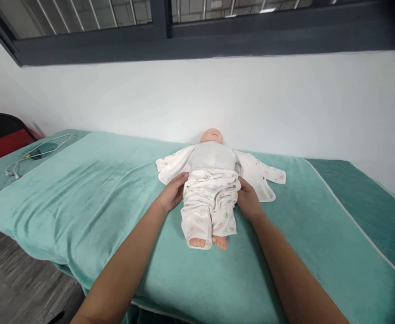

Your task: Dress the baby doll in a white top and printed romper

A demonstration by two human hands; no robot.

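The doll (212,135) is laid face up on the green blanket (92,198), its head near the wall (116,99); the trousers (211,193) are worn on its legs, bunched in folds, with toes showing at both cuffs. The left hand (175,191) and the right hand (249,200) are set at opposite sides of the waist, fingers curled against the cloth; whether it is pinched cannot be told (the fingertips are partly hidden). The waist would best be drawn evenly at both sides and the folds smoothed; by a one-sided tug it would probably be twisted. The jacket (255,173) is spread open to both sides; its flap, just beside the right hand, could be caught. Well apart, at far left, a white cord (15,171) is seen near a chair (5,143).
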